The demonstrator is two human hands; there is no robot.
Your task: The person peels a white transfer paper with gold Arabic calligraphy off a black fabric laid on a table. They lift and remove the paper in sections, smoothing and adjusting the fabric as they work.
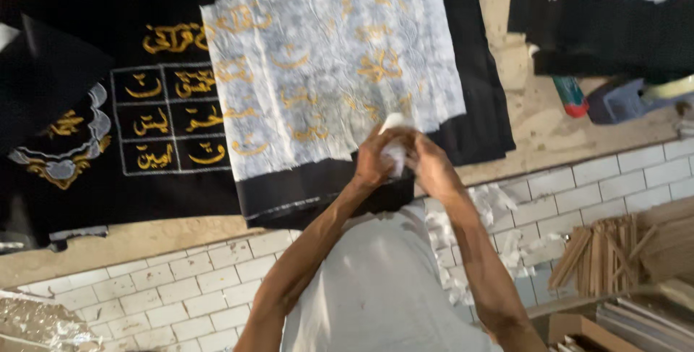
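Both hands, left hand [374, 162] and right hand [428, 164], are closed on a white paper scrap [395, 151]. It is held over black embroidered cloth [477, 106] on the bench [549, 131].

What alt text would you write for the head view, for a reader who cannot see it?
Both hands, left hand and right hand, pinch a white paper scrap over black cloth with gold embroidery, its white backing sheet facing up.

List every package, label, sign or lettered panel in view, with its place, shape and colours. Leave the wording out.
Black cloth, left on the counter: gold embroidered script, with a white-outlined grid of boxes.
White backing sheet, centre, over black fabric: rectangular, with faint gold lettering showing through.
Small ornament panel, far left: gold and grey scalloped embroidery.
Cardboard box, bottom right: brown and plain.
Both hands hold a white scrap at the sheet's lower edge.
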